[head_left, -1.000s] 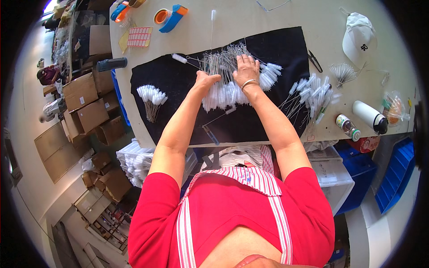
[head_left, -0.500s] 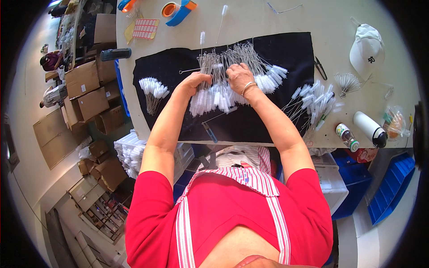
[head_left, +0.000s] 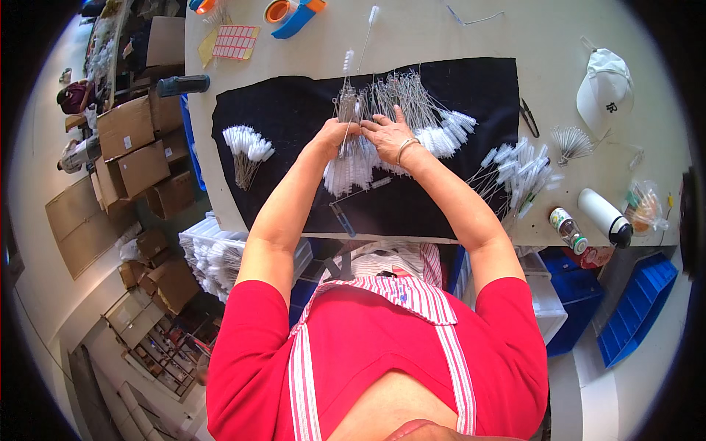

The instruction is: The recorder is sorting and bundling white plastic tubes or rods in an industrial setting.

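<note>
A narrow bundle of small white-bristled wire brushes [head_left: 346, 173] stands between my hands on the black cloth [head_left: 287, 106]. My left hand [head_left: 338, 134] is closed round its wire stems, the loops pointing away from me and the bristles toward me. My right hand [head_left: 388, 136], a bracelet at its wrist, lies against the bundle's right side with fingers spread. Beside it fans a second group of brushes [head_left: 448, 132], stems crossing. One loose brush [head_left: 381, 181] and a blue-handled tool [head_left: 343, 219] lie nearer me.
Smaller brush piles lie at the cloth's left [head_left: 248, 143] and right [head_left: 518, 173]. Scissors-like black snips [head_left: 529, 117], a white cap [head_left: 604, 84], a white bottle [head_left: 604, 214] and a glass jar [head_left: 568, 229] are to the right. A tape dispenser [head_left: 298, 18] sits at the far side.
The left part of the brushes has been drawn together into a narrower bundle. My right hand has moved down and left, close to my left hand, and its fingers have spread.
</note>
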`<state>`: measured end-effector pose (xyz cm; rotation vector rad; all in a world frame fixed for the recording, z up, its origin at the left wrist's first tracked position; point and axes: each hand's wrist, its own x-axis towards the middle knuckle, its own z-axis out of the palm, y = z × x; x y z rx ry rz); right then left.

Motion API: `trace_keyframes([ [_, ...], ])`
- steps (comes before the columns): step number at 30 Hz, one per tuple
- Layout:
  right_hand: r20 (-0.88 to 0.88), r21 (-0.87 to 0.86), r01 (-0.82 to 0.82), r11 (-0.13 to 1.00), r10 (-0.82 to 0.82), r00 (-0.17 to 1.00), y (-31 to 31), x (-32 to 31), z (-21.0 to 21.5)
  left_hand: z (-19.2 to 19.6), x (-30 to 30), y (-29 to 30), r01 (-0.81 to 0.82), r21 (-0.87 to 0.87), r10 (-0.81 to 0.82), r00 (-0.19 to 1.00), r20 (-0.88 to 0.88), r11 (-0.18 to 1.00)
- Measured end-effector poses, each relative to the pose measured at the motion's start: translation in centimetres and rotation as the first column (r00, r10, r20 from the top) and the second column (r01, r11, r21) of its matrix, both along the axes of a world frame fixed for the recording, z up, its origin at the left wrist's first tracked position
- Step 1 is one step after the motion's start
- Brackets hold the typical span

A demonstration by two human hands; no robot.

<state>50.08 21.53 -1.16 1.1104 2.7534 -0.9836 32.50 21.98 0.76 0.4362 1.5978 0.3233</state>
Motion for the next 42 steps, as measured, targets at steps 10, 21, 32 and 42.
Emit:
trace_keyframes([
  [10,0.238,-0.01,-0.114,0.993,0.113,0.965,0.5,-0.5,-0.2,8.9,-0.7,-1.7,-0.132,0.15,0.109,0.982,0.152,0.98],
  [21,-0.435,-0.418,0.332,0.846,-0.507,0.744,-0.4,-4.8,2.2,7.7,-3.9,-4.3,-0.22,0.431,0.11,0.958,0.264,0.875],
  [32,-0.506,0.232,0.506,0.831,-0.341,0.792,-5.8,-9.1,9.2,5.8,-7.2,-6.1,-0.299,0.329,0.154,0.903,0.402,0.896],
  [42,-0.935,0.036,0.729,0.683,-0.235,0.266,-7.6,-14.9,22.5,10.0,-11.7,-9.8,-0.241,0.573,-0.058,0.89,0.453,0.784],
])
